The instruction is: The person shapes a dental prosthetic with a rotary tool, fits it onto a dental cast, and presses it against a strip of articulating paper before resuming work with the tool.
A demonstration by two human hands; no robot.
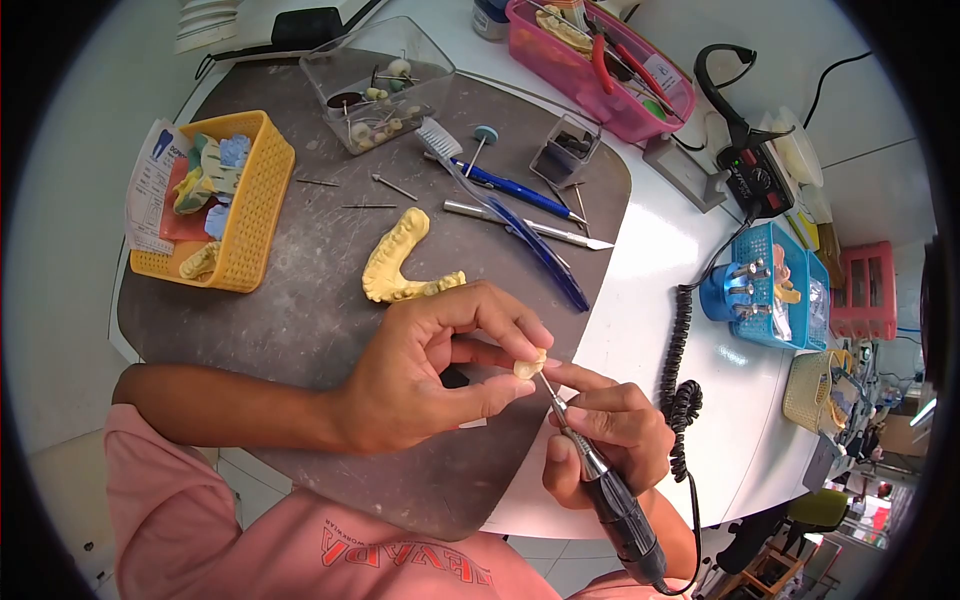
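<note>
My left hand (440,370) pinches a small ivory dental crown (527,367) between thumb and fingertips. In my right hand (618,435) is a dental handpiece (622,517), a rotary tool with a black body and metal nose. Its thin bur (547,385) points up at the crown and appears to touch its lower side. Just beyond my left hand lies a yellow plaster dental arch model (395,262), its near end partly covered by the hand.
On the grey mat lie a toothbrush (540,250), a craft knife (525,224) and loose burs (395,187). A yellow basket (262,215) stands left, a clear box (385,85) behind. Right are a coiled cord (675,345), blue basket (765,240) and control unit (757,178).
</note>
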